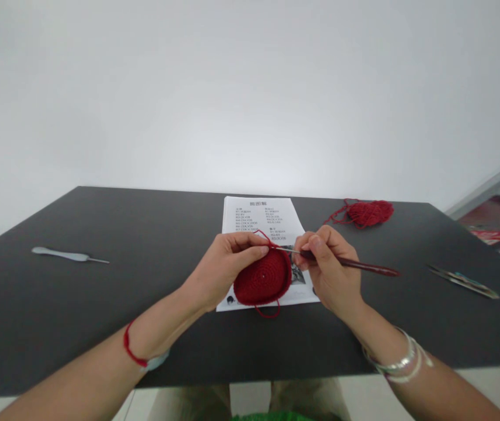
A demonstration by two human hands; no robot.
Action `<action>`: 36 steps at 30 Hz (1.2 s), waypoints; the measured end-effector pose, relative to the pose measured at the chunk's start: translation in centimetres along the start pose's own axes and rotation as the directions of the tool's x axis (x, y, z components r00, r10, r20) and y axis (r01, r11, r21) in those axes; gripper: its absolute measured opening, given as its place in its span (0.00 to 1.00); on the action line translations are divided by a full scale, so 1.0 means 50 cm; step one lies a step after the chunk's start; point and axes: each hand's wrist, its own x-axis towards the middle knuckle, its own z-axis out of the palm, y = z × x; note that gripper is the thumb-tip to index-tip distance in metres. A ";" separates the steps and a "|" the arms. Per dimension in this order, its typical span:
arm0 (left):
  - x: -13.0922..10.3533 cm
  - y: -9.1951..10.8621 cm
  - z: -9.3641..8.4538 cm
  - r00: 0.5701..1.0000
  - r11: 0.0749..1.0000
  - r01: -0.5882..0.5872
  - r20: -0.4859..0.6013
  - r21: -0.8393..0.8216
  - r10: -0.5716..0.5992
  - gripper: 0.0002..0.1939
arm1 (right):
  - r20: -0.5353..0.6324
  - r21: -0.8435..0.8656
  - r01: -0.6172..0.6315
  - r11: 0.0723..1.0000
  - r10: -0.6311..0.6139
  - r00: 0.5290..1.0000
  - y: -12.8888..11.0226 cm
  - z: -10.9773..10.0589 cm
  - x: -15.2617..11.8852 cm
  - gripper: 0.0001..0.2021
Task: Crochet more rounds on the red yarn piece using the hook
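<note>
A round red crochet piece (264, 277) with a raised rim hangs from my left hand (227, 263), whose thumb and fingers pinch its upper edge. Between the fingers of my right hand (331, 263) is a crochet hook (366, 266) with a dark red handle. Its thin metal shaft points left and meets the top edge of the crochet piece beside my left thumb. The hook's very tip is lost among the stitches. Red yarn loops above my left fingers, and another loop dangles below the piece.
Under the work lies a printed pattern sheet (256, 213) on the black table (179, 210). A ball of red yarn (370, 213) sits at the back right. Small thread snips (464, 281) rest at the right, a grey-handled hook (63, 254) at the left. Behind stands a white wall.
</note>
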 end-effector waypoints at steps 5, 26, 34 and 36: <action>0.002 -0.003 -0.002 1.000 1.000 -0.016 0.016 0.024 0.015 0.02 | 0.019 -0.025 -0.010 1.000 0.010 1.000 0.004 -0.002 -0.001 0.14; -0.010 0.010 0.007 0.997 0.998 -0.060 0.057 0.023 0.059 0.37 | 0.252 -0.070 -0.121 0.990 0.135 0.958 0.003 -0.019 0.006 0.05; -0.007 0.007 0.004 1.000 1.000 -0.016 0.016 -0.018 0.017 0.42 | 0.180 -0.231 0.098 0.968 -0.056 0.982 0.013 0.002 -0.011 0.04; -0.008 0.007 0.005 1.000 0.999 -0.002 0.010 -0.043 0.002 0.44 | 0.161 -0.169 0.005 0.986 0.022 0.987 0.016 0.003 -0.009 0.05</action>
